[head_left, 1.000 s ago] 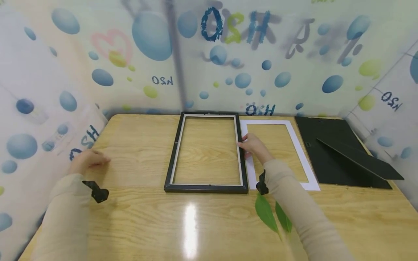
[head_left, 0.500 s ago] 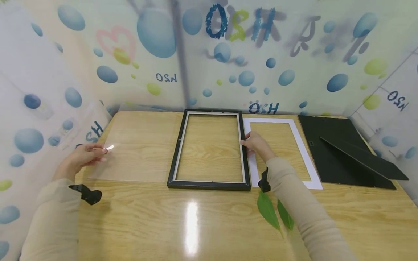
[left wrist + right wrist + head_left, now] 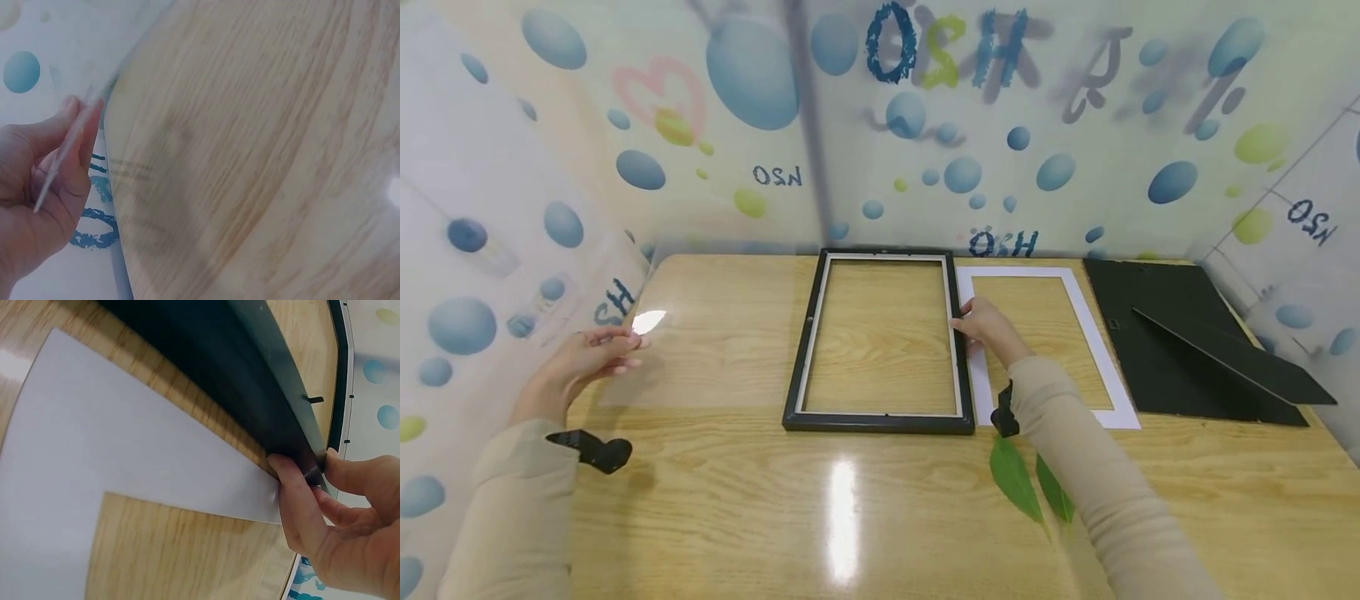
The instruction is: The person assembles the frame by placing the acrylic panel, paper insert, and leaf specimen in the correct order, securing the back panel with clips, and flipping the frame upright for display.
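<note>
My left hand (image 3: 583, 364) pinches the left edge of a clear sheet (image 3: 715, 358), which is hard to make out over the wood. In the left wrist view the edge of that sheet runs between thumb and fingers, lifted off the table. A black picture frame (image 3: 880, 423) lies in the middle, its inside bare to the tabletop. My right hand (image 3: 988, 327) grips the right side of the picture frame, thumb on the inner edge and fingers outside. The right wrist view shows these fingers against the black side, with a small metal tab near them.
A white mat board (image 3: 1093, 350) lies right of the frame. Beyond it is a black backing board (image 3: 1165, 292) with its stand leg (image 3: 1232, 354) raised. Two green leaves (image 3: 1015, 479) lie before the mat. A patterned wall stands behind the wooden table (image 3: 737, 500).
My left hand has taken hold of the clear sheet and raised its left edge, shifting slightly outward to the left. My right hand stays on the picture frame.
</note>
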{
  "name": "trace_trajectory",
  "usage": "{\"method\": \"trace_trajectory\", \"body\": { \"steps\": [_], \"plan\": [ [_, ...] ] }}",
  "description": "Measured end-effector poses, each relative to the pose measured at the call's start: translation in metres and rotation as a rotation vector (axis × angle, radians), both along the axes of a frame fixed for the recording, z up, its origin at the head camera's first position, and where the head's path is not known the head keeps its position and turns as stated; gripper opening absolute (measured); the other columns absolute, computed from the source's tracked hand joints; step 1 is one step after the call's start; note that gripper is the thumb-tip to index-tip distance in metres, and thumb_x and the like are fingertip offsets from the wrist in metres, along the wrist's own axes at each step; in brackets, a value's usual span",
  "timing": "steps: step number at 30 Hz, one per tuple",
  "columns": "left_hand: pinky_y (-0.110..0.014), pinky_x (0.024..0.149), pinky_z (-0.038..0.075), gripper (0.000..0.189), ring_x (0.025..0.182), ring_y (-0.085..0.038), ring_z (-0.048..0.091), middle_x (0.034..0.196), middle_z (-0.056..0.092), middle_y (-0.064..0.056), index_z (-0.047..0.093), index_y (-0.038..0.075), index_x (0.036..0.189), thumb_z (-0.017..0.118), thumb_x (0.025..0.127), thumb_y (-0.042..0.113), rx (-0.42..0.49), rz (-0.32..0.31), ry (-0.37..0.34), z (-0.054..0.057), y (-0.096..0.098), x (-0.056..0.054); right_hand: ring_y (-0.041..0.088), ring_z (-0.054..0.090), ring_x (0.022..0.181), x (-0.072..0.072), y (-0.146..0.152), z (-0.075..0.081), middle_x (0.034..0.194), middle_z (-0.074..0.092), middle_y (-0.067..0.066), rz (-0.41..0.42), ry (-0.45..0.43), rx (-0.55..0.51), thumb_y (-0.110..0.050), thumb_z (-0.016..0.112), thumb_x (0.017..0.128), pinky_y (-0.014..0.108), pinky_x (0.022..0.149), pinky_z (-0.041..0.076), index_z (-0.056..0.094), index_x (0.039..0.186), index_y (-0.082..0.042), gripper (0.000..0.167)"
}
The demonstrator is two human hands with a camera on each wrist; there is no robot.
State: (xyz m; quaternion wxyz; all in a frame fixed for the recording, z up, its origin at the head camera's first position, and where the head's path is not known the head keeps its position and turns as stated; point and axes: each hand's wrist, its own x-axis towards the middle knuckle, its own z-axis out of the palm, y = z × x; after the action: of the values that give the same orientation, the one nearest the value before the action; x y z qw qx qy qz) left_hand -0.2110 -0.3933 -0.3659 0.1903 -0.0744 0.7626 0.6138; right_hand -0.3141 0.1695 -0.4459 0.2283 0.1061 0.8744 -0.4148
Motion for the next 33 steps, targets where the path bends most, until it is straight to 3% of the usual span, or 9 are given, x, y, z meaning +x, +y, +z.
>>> {"method": "trace_trajectory", "body": {
  "steps": [4,5,8,12,14,17,23,29,33],
  "plan": [
    [-0.014,0.058,0.051,0.016,0.07,-0.002,0.066,0.082,0.069,0.018,0.06,0.026,0.086,0.051,0.093,0.015,0.061,-0.007,0.03,0.002,0.003,0.001,0.031,0.059,0.094,0.028,-0.018,0.04,0.12,0.045,0.024,-0.026,-0.022,0.04,-0.015,0.053,0.093,0.036,0.072,0.057,0.034,0.129,0.004,0.046],
    [-0.015,0.058,0.051,0.017,0.07,-0.003,0.066,0.082,0.069,0.018,0.061,0.026,0.087,0.051,0.093,0.013,0.078,-0.012,0.038,0.003,0.004,0.001,0.031,0.059,0.094,0.03,-0.019,0.042,0.119,0.046,0.024,-0.027,-0.018,0.042,-0.015,0.053,0.092,0.036,0.071,0.057,0.034,0.129,0.004,0.045],
    [-0.014,0.059,0.051,0.02,0.071,-0.002,0.065,0.084,0.069,0.017,0.062,0.026,0.088,0.05,0.094,0.011,0.086,-0.026,0.06,0.004,0.011,0.001,0.03,0.061,0.087,0.02,-0.013,0.025,0.114,0.047,0.025,-0.014,0.013,0.034,-0.019,0.057,0.09,0.035,0.067,0.057,0.035,0.127,0.005,0.049],
    [-0.013,0.058,0.051,0.01,0.071,0.0,0.065,0.083,0.068,0.019,0.058,0.026,0.091,0.054,0.092,0.017,0.05,-0.025,0.05,0.004,0.029,-0.002,0.03,0.06,0.081,-0.003,0.002,-0.013,0.106,0.049,0.025,0.003,0.044,0.009,-0.024,0.063,0.086,0.035,0.06,0.057,0.036,0.124,0.005,0.055],
    [-0.013,0.057,0.05,0.005,0.07,0.001,0.065,0.081,0.068,0.02,0.055,0.025,0.092,0.056,0.091,0.02,0.029,-0.015,0.038,0.003,0.039,-0.005,0.03,0.059,0.088,-0.001,0.002,-0.013,0.11,0.049,0.024,0.0,0.022,0.01,-0.024,0.062,0.087,0.036,0.064,0.057,0.036,0.127,0.004,0.055],
    [-0.012,0.056,0.049,0.007,0.068,0.001,0.065,0.079,0.067,0.022,0.052,0.022,0.095,0.058,0.09,0.022,0.006,0.005,0.025,0.001,0.054,-0.009,0.029,0.058,0.091,0.011,-0.003,0.001,0.11,0.05,0.023,0.007,0.018,0.013,-0.023,0.06,0.089,0.035,0.066,0.057,0.035,0.127,0.005,0.053],
    [-0.012,0.054,0.049,0.015,0.065,0.002,0.064,0.077,0.067,0.021,0.047,0.015,0.101,0.056,0.091,0.021,0.01,0.01,-0.004,-0.001,0.078,-0.015,0.03,0.055,0.097,0.046,-0.022,0.053,0.116,0.048,0.024,-0.02,-0.017,0.043,-0.015,0.05,0.094,0.035,0.073,0.056,0.033,0.13,0.007,0.045],
    [-0.011,0.053,0.048,0.021,0.064,0.002,0.064,0.076,0.067,0.02,0.042,0.008,0.11,0.053,0.092,0.015,0.053,-0.017,-0.056,-0.003,0.104,-0.015,0.028,0.057,0.089,0.052,-0.022,0.068,0.115,0.047,0.026,-0.006,-0.007,0.039,-0.015,0.049,0.094,0.032,0.07,0.057,0.033,0.13,0.007,0.045],
    [-0.011,0.055,0.048,0.025,0.065,0.001,0.064,0.076,0.067,0.02,0.041,0.003,0.114,0.051,0.093,0.012,0.059,-0.05,-0.069,-0.004,0.123,-0.014,0.027,0.057,0.087,0.05,-0.022,0.067,0.116,0.047,0.025,-0.014,-0.018,0.035,-0.015,0.05,0.094,0.033,0.07,0.057,0.033,0.13,0.005,0.044]
  ]
}}
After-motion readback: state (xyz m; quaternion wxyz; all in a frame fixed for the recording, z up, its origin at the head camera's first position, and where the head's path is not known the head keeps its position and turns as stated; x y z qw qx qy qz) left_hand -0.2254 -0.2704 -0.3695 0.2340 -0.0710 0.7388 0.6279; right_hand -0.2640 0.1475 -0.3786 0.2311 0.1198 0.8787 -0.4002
